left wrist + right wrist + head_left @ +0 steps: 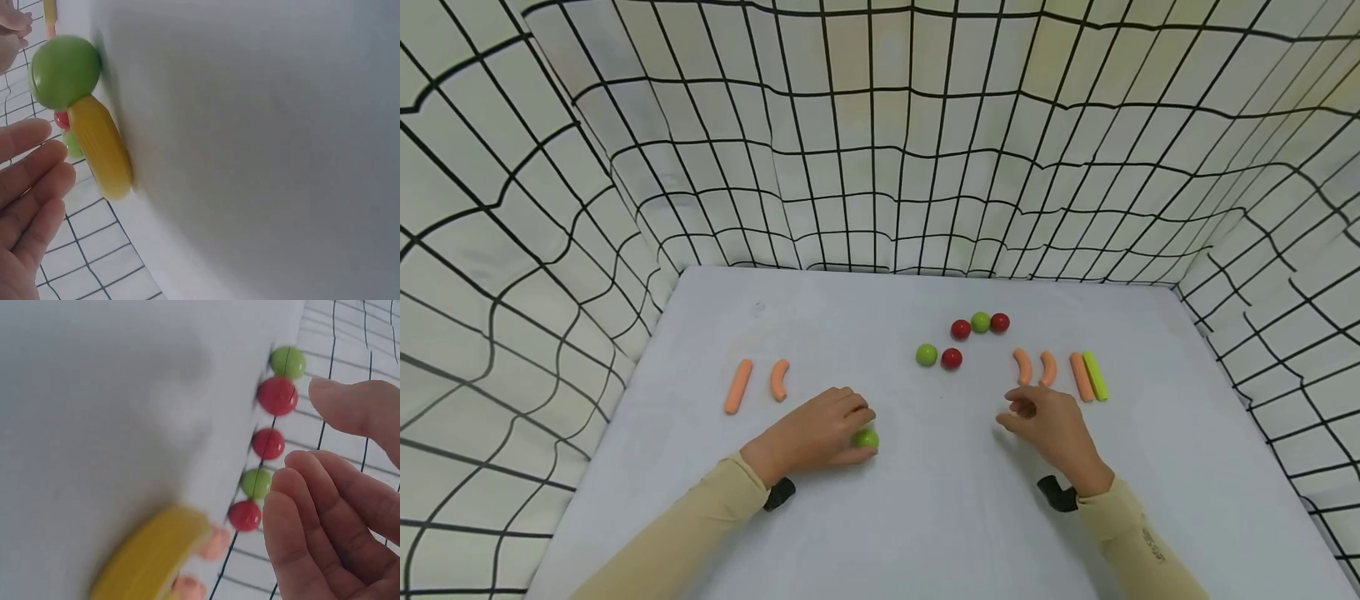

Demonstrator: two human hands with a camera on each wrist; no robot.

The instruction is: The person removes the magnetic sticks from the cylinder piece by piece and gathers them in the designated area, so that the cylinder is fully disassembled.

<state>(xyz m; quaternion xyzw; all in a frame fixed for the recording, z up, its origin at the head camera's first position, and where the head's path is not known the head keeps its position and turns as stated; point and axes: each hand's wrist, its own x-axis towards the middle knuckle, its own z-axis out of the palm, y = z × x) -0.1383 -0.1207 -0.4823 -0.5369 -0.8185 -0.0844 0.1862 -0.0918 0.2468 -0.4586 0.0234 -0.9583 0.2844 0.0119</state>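
Observation:
My left hand (823, 429) hovers over a shiny green ball (865, 439), its fingers above it and thumb beside it. In the left wrist view the fingers (37, 172) are fairly straight, apart from the green ball (65, 72) and a yellow elongated piece (100, 147); the head view hides that piece. My right hand (1048, 425) is loosely bent and holds nothing, just in front of two curved orange pieces (1023, 367). A yellow banana-shaped piece (153, 553) lies near it in the right wrist view, hidden from the head view.
Red balls (951, 358) and green balls (927, 355) group at the back middle. An orange stick (1082, 377) and a yellow-green stick (1095, 375) lie at right. Another orange stick (738, 387) and curved piece (778, 380) lie at left. Black netting (872, 150) surrounds the white table (925, 533).

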